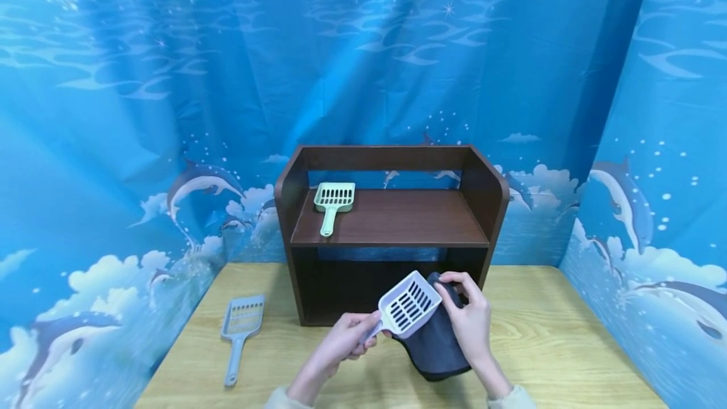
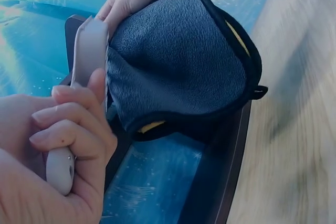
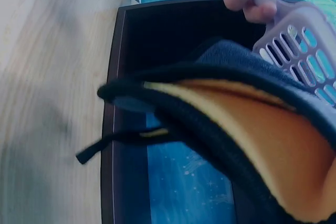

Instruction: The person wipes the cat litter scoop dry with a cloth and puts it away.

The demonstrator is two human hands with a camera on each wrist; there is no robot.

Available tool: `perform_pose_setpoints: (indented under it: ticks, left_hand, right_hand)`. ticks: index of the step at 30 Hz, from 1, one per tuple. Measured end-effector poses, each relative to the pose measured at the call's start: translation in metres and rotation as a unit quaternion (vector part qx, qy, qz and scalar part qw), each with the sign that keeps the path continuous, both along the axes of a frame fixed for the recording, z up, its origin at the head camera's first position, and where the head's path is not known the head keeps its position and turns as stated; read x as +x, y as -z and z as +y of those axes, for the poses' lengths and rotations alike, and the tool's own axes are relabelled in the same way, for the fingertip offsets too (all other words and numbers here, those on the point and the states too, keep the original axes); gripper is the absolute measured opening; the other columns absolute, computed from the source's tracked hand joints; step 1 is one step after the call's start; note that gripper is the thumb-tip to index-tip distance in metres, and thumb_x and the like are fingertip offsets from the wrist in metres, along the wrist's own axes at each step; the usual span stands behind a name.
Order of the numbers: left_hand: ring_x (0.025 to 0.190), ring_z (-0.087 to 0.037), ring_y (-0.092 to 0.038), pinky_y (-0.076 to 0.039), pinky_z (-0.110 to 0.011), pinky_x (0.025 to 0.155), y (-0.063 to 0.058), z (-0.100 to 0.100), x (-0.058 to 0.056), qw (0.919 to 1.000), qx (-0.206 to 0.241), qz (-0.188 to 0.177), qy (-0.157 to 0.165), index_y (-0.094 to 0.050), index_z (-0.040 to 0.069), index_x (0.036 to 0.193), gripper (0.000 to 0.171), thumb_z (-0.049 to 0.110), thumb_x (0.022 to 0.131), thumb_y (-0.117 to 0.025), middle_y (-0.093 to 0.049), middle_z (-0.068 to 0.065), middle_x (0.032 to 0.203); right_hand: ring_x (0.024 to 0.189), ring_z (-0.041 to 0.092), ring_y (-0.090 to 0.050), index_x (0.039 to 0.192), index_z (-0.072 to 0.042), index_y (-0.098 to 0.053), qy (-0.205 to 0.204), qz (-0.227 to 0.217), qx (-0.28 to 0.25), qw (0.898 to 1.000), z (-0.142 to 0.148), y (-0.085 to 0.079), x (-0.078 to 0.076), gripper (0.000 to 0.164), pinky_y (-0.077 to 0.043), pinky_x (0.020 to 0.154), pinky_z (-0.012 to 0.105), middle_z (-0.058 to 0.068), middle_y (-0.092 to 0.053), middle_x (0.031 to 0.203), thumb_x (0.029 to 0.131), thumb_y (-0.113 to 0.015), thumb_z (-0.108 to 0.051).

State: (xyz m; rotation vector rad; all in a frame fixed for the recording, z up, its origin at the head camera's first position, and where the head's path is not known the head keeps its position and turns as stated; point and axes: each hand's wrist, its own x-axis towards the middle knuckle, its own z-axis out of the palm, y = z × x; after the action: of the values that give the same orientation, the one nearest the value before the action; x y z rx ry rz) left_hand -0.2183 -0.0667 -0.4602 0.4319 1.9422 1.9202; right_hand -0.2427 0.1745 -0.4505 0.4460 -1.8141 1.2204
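In the head view my left hand (image 1: 351, 336) grips the handle of a pale lilac litter scoop (image 1: 410, 305), its slotted pan tilted up to the right. My right hand (image 1: 472, 317) pinches a dark navy cloth (image 1: 437, 346) near its top edge. The cloth hangs folded behind the pan, overlapping it. In the left wrist view, the cloth (image 2: 178, 51) has black binding and a small loop, and lies along the side of the scoop (image 2: 89, 51). A yellow-orange inner side of the cloth (image 3: 262, 140) shows in the right wrist view, where my right hand is out of sight.
A dark brown two-level shelf (image 1: 392, 216) stands behind my hands. On its upper board, at the left, lies a green litter scoop (image 1: 335, 197). Another scoop, grey-blue (image 1: 235, 339), lies on the wooden table (image 1: 568, 346) at the left. Blue dolphin-print curtains (image 1: 363, 68) surround the table.
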Motion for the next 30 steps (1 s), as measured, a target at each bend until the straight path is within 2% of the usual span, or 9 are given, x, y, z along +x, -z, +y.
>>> perform_pose_setpoints:
  ticks: [6, 12, 18, 23, 30]
  left_hand:
    - [0.040, 0.000, -0.028, -0.019, -0.014, 0.036, -0.005, -0.001, 0.004, 0.9995, -0.005, 0.001, 0.032, -0.063, -0.006, 0.099, 0.047, 0.039, 0.093, -0.050, -0.046, 0.006, 0.057]
    - [0.041, -0.001, -0.030, -0.021, -0.015, 0.037, -0.012, -0.001, 0.008, 0.9981, -0.023, 0.033, 0.046, -0.062, -0.006, 0.091, 0.046, 0.038, 0.093, -0.050, -0.046, 0.004, 0.058]
    - [0.042, -0.002, -0.032, -0.023, -0.014, 0.037, -0.020, 0.000, 0.011, 0.9970, -0.036, 0.062, 0.030, -0.064, 0.001, 0.087, 0.041, 0.038, 0.093, -0.049, -0.049, 0.002, 0.060]
    - [0.042, -0.002, -0.033, -0.023, -0.014, 0.037, -0.024, -0.001, 0.010, 0.9960, -0.046, 0.076, 0.009, -0.066, 0.000, 0.088, 0.041, 0.038, 0.093, -0.049, -0.051, 0.002, 0.060]
    - [0.041, -0.003, -0.033, -0.024, -0.015, 0.036, -0.025, -0.003, 0.009, 0.9949, -0.047, 0.088, 0.007, -0.067, 0.000, 0.090, 0.041, 0.036, 0.095, -0.048, -0.052, 0.000, 0.060]
  right_hand:
    - [0.068, 0.010, -0.056, 0.094, -0.013, -0.064, -0.022, -0.062, -0.015, 0.998, 0.002, -0.006, -0.004, 0.019, -0.042, 0.063, 0.014, 0.000, -0.064, 0.091, 0.079, -0.071, -0.005]
    - [0.065, 0.015, -0.055, 0.094, -0.007, -0.064, -0.021, -0.094, -0.019, 0.995, -0.003, -0.026, 0.007, 0.015, -0.042, 0.061, 0.017, 0.005, -0.064, 0.090, 0.081, -0.069, -0.006]
    - [0.065, 0.016, -0.055, 0.094, -0.004, -0.063, -0.009, -0.114, -0.013, 0.993, -0.005, -0.033, 0.019, 0.014, -0.042, 0.059, 0.018, 0.008, -0.064, 0.088, 0.081, -0.069, -0.006]
    - [0.064, 0.015, -0.054, 0.094, -0.004, -0.063, -0.004, -0.106, -0.009, 0.994, -0.005, -0.032, 0.021, 0.015, -0.041, 0.058, 0.017, 0.008, -0.064, 0.087, 0.081, -0.069, -0.006]
    - [0.063, 0.012, -0.054, 0.092, -0.003, -0.063, -0.006, -0.097, -0.010, 0.995, -0.004, -0.030, 0.022, 0.014, -0.042, 0.058, 0.019, 0.008, -0.064, 0.087, 0.080, -0.069, -0.003]
